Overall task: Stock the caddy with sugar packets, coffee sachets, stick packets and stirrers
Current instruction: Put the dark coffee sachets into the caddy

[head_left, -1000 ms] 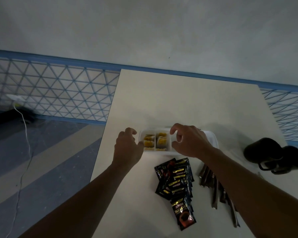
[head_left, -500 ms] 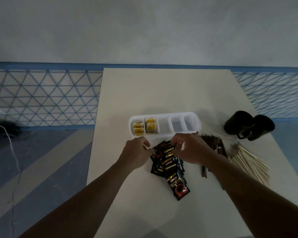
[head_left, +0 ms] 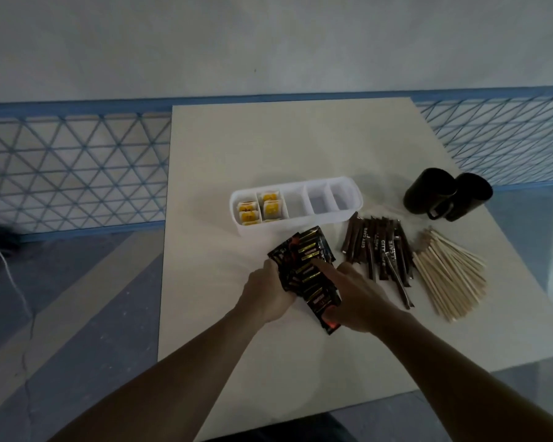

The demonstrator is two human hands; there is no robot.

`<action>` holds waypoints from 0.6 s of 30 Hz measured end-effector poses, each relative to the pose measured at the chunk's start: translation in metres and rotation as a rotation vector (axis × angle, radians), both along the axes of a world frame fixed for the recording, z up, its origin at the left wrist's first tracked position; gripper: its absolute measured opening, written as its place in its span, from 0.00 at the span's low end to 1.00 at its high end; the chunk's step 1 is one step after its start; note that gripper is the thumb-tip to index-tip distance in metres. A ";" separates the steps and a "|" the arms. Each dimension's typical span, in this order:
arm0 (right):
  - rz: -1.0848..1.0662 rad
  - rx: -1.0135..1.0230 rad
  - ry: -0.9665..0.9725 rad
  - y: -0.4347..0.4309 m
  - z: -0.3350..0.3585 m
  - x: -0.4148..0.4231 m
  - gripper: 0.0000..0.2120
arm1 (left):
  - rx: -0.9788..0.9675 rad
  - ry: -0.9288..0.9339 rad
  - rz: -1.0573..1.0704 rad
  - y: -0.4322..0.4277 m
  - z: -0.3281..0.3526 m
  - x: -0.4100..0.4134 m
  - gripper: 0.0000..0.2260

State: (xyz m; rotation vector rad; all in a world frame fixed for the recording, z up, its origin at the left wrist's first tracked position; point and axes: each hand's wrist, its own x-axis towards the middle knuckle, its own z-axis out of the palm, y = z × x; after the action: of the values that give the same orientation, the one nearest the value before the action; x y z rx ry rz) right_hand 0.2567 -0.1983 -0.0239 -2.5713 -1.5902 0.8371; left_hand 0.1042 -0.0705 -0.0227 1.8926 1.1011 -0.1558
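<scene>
Head view, left to right. My left hand (head_left: 270, 296) has its fingers curled round the left edge of the coffee sachets (head_left: 304, 260). The fingertips are tucked out of sight under the pile, so I cannot count how many sachets they hold. The near end of the pile is covered by my right hand (head_left: 356, 298), whose fingers lie fairly straight across the top, pressing down. The thumb is hidden. Print on the sachets is too dark to read, and both forearms are cut off by the lower frame edge.

The white caddy (head_left: 300, 223) lies just beyond the sachets on the pale bench (head_left: 268, 148), with its long axis running left to right. Its two left compartments hold yellow sugar packets (head_left: 259, 207) standing on edge. The sachet pile runs from the caddy back toward me, leaning slightly rightward at the near end.

Just right of the pile, the brown stick packets (head_left: 377, 250) lie side by side, lengthwise away from me, a few askew. Right again, the wooden stirrers (head_left: 450, 272) spread in a loose fan. Beyond them, two dark mugs (head_left: 428, 191) touch each other, their insides too dim to see.
</scene>
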 end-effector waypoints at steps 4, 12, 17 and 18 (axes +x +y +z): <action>-0.002 0.004 -0.034 0.005 -0.005 -0.004 0.53 | 0.001 -0.009 0.001 -0.006 -0.007 0.001 0.27; 0.026 -0.036 -0.072 0.020 -0.007 0.000 0.51 | -0.012 -0.003 -0.002 -0.006 -0.016 0.003 0.26; 0.001 -0.049 -0.102 0.025 -0.006 0.000 0.51 | -0.024 0.013 -0.016 -0.002 -0.015 0.002 0.28; -0.005 -0.054 -0.103 0.026 -0.005 0.000 0.53 | -0.026 0.015 -0.020 -0.001 -0.015 0.002 0.28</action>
State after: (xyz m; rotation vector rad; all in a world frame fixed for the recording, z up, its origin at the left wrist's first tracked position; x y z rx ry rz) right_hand 0.2566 -0.1724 -0.0289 -2.6959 -1.6084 0.7704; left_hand 0.1058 -0.0715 -0.0377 1.8829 1.0855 -0.1951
